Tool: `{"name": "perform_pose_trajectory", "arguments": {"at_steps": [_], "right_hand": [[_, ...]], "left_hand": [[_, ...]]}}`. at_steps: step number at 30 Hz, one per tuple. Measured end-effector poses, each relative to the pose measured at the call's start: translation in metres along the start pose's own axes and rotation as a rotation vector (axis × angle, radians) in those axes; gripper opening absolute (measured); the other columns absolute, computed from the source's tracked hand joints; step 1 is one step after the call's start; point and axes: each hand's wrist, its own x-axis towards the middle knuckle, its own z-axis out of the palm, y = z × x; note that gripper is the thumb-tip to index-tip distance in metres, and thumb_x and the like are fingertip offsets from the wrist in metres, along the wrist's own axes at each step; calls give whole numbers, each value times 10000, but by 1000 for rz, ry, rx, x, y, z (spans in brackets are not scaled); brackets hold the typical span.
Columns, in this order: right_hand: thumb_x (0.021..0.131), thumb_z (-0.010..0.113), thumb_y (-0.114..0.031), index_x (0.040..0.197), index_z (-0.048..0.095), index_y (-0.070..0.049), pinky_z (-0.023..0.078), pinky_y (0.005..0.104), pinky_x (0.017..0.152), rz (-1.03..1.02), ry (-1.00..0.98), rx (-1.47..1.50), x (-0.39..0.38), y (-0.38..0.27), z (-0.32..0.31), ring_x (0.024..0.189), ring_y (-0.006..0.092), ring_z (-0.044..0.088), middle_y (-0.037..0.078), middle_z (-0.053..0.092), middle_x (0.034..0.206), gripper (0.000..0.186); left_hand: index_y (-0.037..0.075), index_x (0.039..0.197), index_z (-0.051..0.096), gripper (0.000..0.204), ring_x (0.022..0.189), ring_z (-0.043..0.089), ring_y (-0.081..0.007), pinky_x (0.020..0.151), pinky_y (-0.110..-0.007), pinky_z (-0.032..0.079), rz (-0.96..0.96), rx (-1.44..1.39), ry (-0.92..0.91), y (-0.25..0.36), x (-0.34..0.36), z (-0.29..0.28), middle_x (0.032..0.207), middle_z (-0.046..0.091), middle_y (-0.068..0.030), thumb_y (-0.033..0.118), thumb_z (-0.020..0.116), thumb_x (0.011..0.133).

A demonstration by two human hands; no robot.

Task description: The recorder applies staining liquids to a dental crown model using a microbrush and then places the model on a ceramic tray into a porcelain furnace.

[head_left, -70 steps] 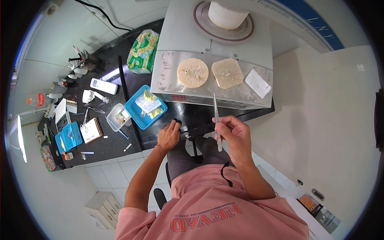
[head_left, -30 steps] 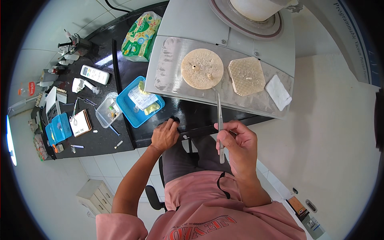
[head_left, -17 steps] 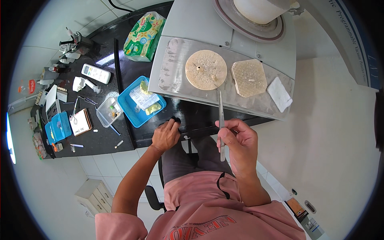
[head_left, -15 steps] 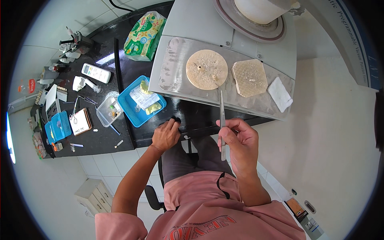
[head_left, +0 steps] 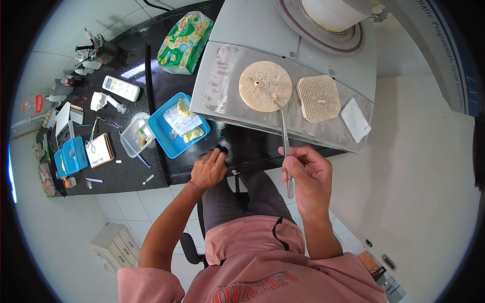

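Observation:
My right hand (head_left: pixel 309 177) holds long steel tweezers (head_left: pixel 286 144) between thumb and fingers. Their bent tip reaches the lower right of a round beige porous plate (head_left: pixel 258 76), at or beside a small pale piece (head_left: pixel 276 95); contact is unclear. A second small piece (head_left: pixel 256 83) sits further left on the plate. Beside them lie a square honeycomb block (head_left: pixel 318 95) and a folded white cloth (head_left: pixel 355 119), all on a metal shelf (head_left: pixel 217 81) of a grey machine. My left hand (head_left: pixel 207 169) rests curled at the black counter's edge, closed around a small dark object I cannot make out.
The black counter (head_left: pixel 129 169) holds a blue tray (head_left: pixel 161 141) with packets, a clear container (head_left: pixel 131 146), a green pack (head_left: pixel 179 43), a white remote-like device (head_left: pixel 121 88), scissors, a notepad and several small tools. A round machine base (head_left: pixel 341 40) stands above the shelf.
My right hand has moved slightly right and up, bringing the tweezers' tip onto the round plate near the lower piece. The view has shifted too. My left hand stays at the counter edge.

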Motion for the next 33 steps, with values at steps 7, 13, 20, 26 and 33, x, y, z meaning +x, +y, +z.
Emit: {"name": "perform_pose_trajectory", "arguments": {"at_steps": [7,13,20,26,33], "right_hand": [[931,701,-95,1080,679,48,460,195,584,1,3,-9,0,-1,-1,650,42,571,12,652,800,208],[931,699,-93,1059,676,45,458,200,575,-12,-2,-11,2,-2,-1,646,42,567,14,656,805,189],[929,702,-103,1045,674,44,455,198,578,-31,-13,-26,-1,-6,-1,647,43,570,11,644,786,190],[927,700,-97,1043,676,49,455,199,579,-61,-24,-29,-7,-14,0,647,47,568,13,635,772,188],[925,676,-56,1041,669,70,463,213,575,-90,-26,-2,-18,-40,0,635,59,561,43,638,825,172]], "left_hand": [[92,980,554,240,791,637,-228,691,-362,547,-8,-1,1,0,-2,1,903,526,-65,165,662,779],[91,949,555,195,742,631,-255,641,-381,528,9,-51,51,1,3,-2,855,520,-82,98,643,775],[88,970,548,226,777,633,-241,668,-372,533,1,-31,12,1,2,-1,881,520,-72,137,656,778],[89,998,544,262,809,639,-233,700,-366,540,2,-26,6,0,-2,0,908,525,-67,163,666,779],[95,986,536,246,801,633,-239,701,-374,536,-8,-50,0,2,-1,-2,900,519,-74,155,660,783]]}}
